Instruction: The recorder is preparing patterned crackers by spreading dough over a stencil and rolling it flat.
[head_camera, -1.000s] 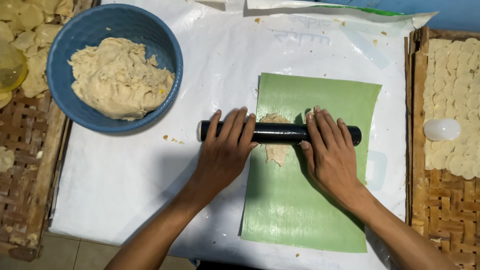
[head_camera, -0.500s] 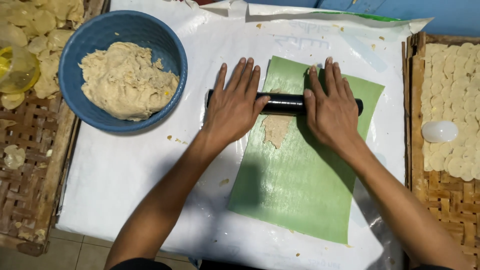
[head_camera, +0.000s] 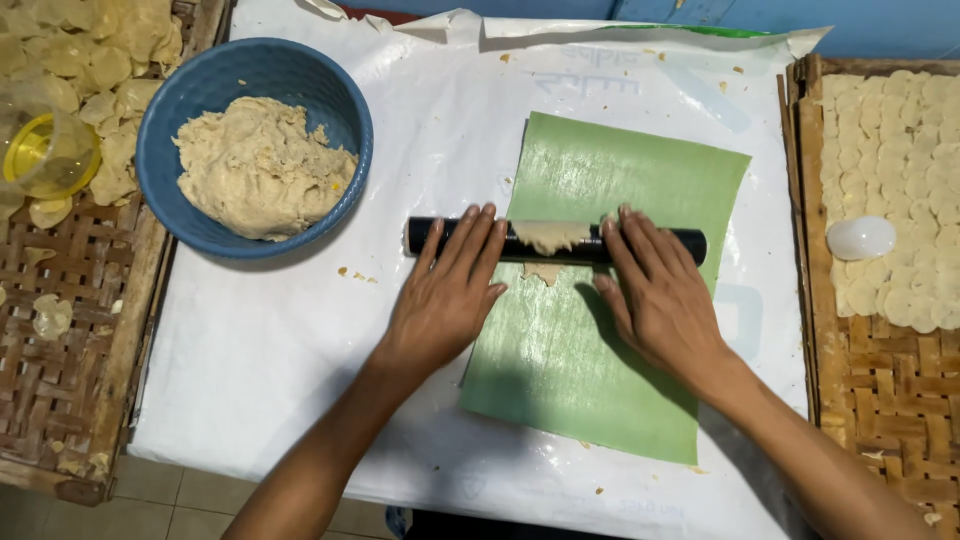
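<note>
The black rolling pin (head_camera: 555, 241) lies across the green sheet (head_camera: 610, 290), with the left hand (head_camera: 445, 295) and right hand (head_camera: 660, 300) pressed flat and open on its two ends, gripping nothing. Between them the flattened dough (head_camera: 546, 238) clings to the pin. It may wrap around and tear, judging by how it lifts off the sheet.

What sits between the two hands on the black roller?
In the head view, a flattened piece of pale dough clings to the black roller between the left hand and right hand, over the green sheet.
</note>
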